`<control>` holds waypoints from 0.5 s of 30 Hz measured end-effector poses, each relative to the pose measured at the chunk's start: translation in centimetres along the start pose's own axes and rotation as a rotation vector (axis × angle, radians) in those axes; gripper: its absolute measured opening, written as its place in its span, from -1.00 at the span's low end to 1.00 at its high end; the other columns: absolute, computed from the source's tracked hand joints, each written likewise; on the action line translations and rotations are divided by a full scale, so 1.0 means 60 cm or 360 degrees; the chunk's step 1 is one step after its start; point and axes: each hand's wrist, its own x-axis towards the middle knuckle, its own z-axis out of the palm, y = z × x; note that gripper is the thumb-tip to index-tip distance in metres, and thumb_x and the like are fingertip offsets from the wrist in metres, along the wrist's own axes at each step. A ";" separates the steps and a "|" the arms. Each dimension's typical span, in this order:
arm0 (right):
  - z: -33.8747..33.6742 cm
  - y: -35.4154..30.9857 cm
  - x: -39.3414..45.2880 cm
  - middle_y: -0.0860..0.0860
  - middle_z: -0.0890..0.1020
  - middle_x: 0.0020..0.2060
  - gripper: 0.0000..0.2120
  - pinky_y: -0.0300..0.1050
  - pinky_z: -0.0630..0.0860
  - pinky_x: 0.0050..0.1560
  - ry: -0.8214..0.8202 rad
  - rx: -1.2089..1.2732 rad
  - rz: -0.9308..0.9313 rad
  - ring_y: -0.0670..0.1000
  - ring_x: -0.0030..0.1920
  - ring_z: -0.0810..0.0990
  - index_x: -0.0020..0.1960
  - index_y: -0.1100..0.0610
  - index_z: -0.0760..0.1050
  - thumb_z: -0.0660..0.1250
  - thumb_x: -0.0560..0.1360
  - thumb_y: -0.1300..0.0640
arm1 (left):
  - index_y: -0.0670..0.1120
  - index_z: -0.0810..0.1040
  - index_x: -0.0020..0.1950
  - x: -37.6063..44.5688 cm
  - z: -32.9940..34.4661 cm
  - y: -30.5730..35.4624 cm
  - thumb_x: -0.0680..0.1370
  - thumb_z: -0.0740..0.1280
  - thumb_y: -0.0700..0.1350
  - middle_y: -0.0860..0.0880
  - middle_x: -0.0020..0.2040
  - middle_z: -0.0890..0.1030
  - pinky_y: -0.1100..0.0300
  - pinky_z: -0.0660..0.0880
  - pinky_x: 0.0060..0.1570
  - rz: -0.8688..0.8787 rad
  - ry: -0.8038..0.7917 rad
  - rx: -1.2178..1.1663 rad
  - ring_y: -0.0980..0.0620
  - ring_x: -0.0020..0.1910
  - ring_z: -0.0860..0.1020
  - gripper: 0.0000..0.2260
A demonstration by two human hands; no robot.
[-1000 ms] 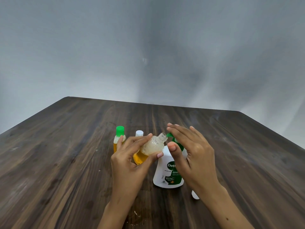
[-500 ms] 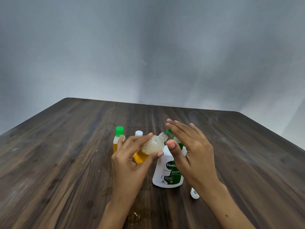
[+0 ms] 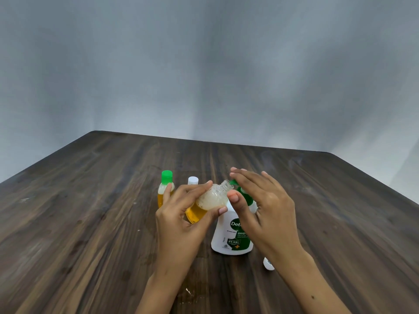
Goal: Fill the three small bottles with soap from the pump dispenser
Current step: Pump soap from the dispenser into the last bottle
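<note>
Third bottle [image 3: 209, 201] is held tilted, uncapped neck at the pump spout [image 3: 233, 183]; mouth is best kept right under the spout and pressed slowly, since foam is already high. Bottle is gripped by the left hand [image 3: 181, 214], thumb beneath. Right hand [image 3: 263, 200] is laid flat-fingered on the dispenser [image 3: 226, 239].

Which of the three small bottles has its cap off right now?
The tilted bottle in the left hand, its bare threaded neck aimed at the pump dispenser. The green-capped bottle and white-capped bottle behind it stand capped.
</note>
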 end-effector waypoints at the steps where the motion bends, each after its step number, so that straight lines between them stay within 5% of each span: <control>1: 0.001 0.000 -0.002 0.00 0.64 0.11 -0.28 -0.01 0.38 0.27 -0.0005 0.0000 0.0008 -0.06 0.15 0.58 0.14 0.15 0.62 -0.10 0.57 -0.34 | 0.10 0.60 0.15 0.000 0.000 0.000 0.36 0.45 0.17 0.17 0.04 0.64 -0.30 0.36 0.28 0.0001 -0.0002 0.0005 0.17 0.07 0.59 -0.61; 15: -0.007 -0.001 0.002 0.00 0.61 0.16 -0.25 0.02 0.34 0.31 -0.0107 -0.0060 -0.0011 -0.05 0.20 0.55 0.19 0.15 0.59 -0.15 0.56 -0.36 | 0.11 0.60 0.13 0.000 -0.001 -0.001 0.36 0.44 0.17 0.18 0.05 0.64 -0.30 0.36 0.28 -0.0025 0.0010 0.0003 0.21 0.07 0.58 -0.63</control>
